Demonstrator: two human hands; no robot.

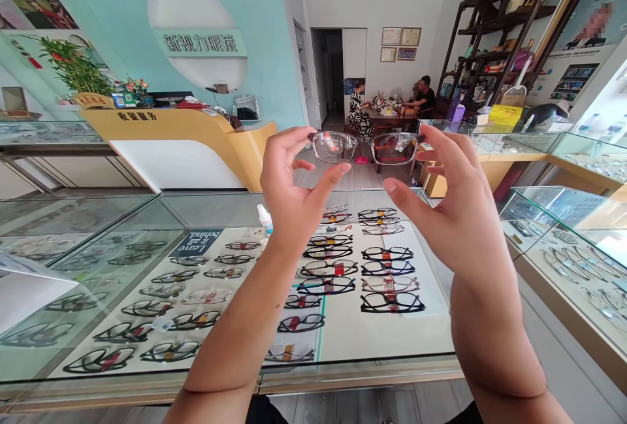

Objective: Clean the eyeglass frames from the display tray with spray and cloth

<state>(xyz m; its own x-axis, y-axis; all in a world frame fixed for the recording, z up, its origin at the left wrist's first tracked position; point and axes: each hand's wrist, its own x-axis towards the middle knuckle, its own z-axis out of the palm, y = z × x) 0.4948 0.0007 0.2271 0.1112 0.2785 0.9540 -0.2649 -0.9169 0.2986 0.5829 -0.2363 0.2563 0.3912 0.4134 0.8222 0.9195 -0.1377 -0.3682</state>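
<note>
Spectacles [365, 147] with clear lenses and a thin dark frame hang at the middle of the frame, held up at arm's length. The left hand [292, 185] pinches the left lens rim between thumb and fingers [298, 138]; the right hand [450, 205] grips the right end, thumb underneath, palm turned inward. Below them lies a glass worktop [431, 293] over rows of frames on a white tray. At the upper left stands a curved yellow reception desk [196, 133] against a teal wall; two people sit at a far table.
</note>
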